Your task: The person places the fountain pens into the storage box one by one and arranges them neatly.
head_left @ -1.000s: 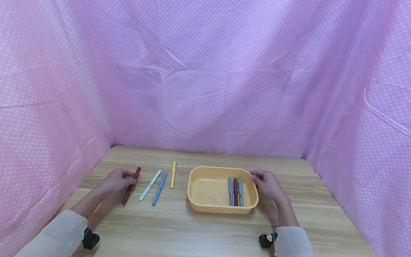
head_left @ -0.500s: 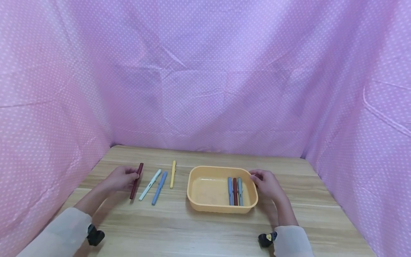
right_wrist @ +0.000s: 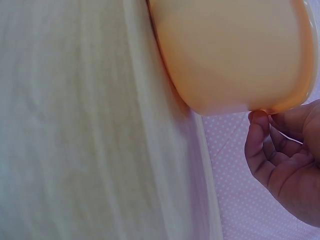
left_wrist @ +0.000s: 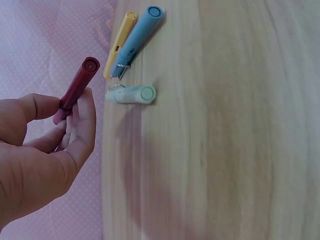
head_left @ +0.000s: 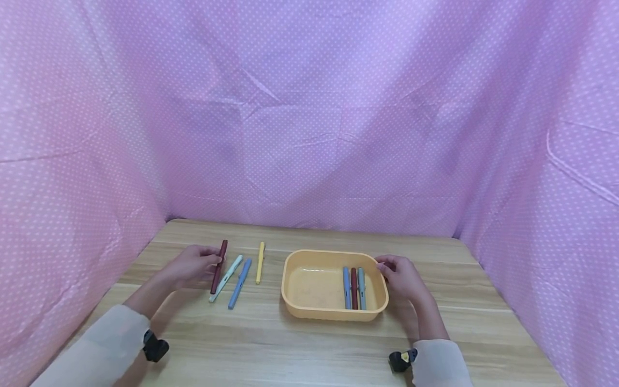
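My left hand [head_left: 193,264] pinches a dark red pen [left_wrist: 80,81] between thumb and fingers. The pen is held raised over the table, and in the head view it overlaps a mint-green pen [head_left: 231,272]. Just right of that lie a blue pen [head_left: 240,284] and a yellow pen [head_left: 260,263]. My right hand [head_left: 402,277] holds the right end of a yellow plastic box [head_left: 309,313], its fingertips at the rim. Inside the box, side by side at the right, are a blue pen [head_left: 346,288], a dark red pen [head_left: 354,289] and a grey-green pen [head_left: 362,289].
The wooden table [head_left: 271,349] carries everything. Pink polka-dot cloth [head_left: 309,118] hangs behind it and along both sides. A small black camera [head_left: 156,346] sits on the left wrist, another black camera [head_left: 402,361] on the right.
My left hand has moved right and farther back with the dark red pen, which now overlaps the mint-green pen in the head view. The right hand and box stay nearly in place.
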`<state>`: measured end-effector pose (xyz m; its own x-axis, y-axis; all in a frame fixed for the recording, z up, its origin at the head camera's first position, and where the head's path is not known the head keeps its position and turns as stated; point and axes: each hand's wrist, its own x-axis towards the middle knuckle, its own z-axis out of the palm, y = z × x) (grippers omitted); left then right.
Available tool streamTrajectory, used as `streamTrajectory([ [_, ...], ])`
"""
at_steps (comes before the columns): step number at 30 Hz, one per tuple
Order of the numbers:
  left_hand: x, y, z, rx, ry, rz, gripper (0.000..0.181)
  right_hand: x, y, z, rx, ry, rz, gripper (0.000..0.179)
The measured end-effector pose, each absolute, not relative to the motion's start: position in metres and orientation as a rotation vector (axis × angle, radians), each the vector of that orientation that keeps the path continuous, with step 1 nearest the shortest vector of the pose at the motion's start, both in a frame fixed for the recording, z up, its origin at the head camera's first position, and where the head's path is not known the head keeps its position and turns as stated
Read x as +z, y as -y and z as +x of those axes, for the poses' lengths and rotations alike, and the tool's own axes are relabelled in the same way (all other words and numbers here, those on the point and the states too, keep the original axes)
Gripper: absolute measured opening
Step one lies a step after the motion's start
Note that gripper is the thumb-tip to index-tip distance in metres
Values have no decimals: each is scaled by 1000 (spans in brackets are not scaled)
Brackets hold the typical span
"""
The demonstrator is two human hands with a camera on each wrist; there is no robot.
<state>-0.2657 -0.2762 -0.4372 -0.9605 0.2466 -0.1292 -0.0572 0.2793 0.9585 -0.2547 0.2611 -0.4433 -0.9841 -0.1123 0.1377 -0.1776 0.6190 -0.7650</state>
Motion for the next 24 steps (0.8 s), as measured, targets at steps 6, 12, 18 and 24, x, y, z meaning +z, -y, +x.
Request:
streamTrajectory([
  [6,-433,267,-270,1755,-2259,147,47,-444,-261,-255,1306,2758,250,24],
  [12,-428,257,-275,1763,-2235,155,49,-442,-261,-253,1310,2751,267,24],
  [18,-425,247,-280,1789,-2203,162,50,-441,-260,-253,1334,2752,262,25],
  [24,-420,237,-284,1823,-2152,156,51,-441,-260,-252,1332,2756,261,25],
])
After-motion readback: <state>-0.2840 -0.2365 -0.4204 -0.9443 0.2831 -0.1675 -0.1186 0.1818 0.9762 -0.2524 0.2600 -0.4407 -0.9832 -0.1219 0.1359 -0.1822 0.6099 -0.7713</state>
